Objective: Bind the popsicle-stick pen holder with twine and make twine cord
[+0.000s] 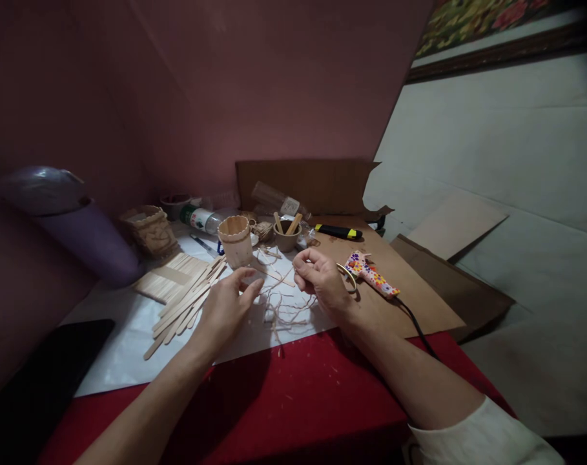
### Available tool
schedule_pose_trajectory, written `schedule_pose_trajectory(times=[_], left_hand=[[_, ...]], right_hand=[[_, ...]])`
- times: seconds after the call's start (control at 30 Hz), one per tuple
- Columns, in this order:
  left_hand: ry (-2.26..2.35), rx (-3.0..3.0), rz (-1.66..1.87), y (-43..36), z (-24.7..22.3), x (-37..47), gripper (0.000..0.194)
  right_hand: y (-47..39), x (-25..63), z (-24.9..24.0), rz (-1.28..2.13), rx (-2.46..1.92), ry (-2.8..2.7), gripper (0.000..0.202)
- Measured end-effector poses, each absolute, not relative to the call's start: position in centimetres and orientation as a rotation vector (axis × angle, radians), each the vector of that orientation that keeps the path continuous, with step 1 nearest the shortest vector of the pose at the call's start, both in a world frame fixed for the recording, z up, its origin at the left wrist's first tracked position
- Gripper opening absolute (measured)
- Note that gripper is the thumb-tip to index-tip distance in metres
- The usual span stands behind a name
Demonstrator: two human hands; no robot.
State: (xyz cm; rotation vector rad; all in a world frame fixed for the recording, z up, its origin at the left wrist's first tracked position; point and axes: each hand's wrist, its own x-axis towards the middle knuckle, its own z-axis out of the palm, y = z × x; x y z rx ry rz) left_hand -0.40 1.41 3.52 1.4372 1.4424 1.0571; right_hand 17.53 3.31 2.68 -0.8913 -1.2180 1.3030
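Observation:
My right hand (321, 279), with a bangle at its wrist, is closed in a pinch on thin brown twine (286, 284). Loose strands of that twine lie tangled below it on the white paper (245, 342). Opposite it, my left hand (230, 300) has its thumb and fingers curved but apart, with nothing seen between them. Just beyond my left fingers stands a round cup of craft sticks (235, 242) with a scalloped rim and a twine band. Left of that hand lies a fanned pile of loose craft sticks (186, 307), beside a banded bundle of craft sticks (172, 278).
A patterned glue gun (373, 274) and a yellow-black utility knife (339, 232) rest on cardboard (414, 303) at right. Behind are a small pot with sticks (287, 240), plastic bottles (201, 218) and a basket (150, 231). A purple tumbler (87, 236) stands at left.

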Motion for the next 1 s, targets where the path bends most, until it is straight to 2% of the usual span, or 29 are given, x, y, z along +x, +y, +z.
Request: schedule_pose_trajectory(times=[0.1,0.3,0.5,0.73,0.87,1.0], left_hand=[[1.459,1.598,1.263,1.3,3.4,-0.5,0.018],[1.229,1.380,1.018,1.0,4.1,0.5,0.025],[1.151,1.305,0.934,0.7,4.7,0.8,0.018],[1.081,1.538,0.750,0.3,3.9,0.6,0.006],[1.094,1.578,0.821,0.2,3.9,0.8,0.026],[1.017,1.196,0.791,0.8,4.2,0.3,0.056]], right_hand=[[3.3,17.5,2.7,1.303,-0.893,-1.215,0.024],[3.3,17.5,2.8,1.294,-0.894,-1.210,0.024],[3.4,17.5,2.8,1.282,-0.890,-1.222,0.027],[3.2,17.5,2.8,1.303,-0.879,-1.239,0.024],[3.3,17.6,2.5,1.316,-0.859,-1.278,0.024],[3.2,17.6,2.3,1.339,-0.827,-1.315,0.023]])
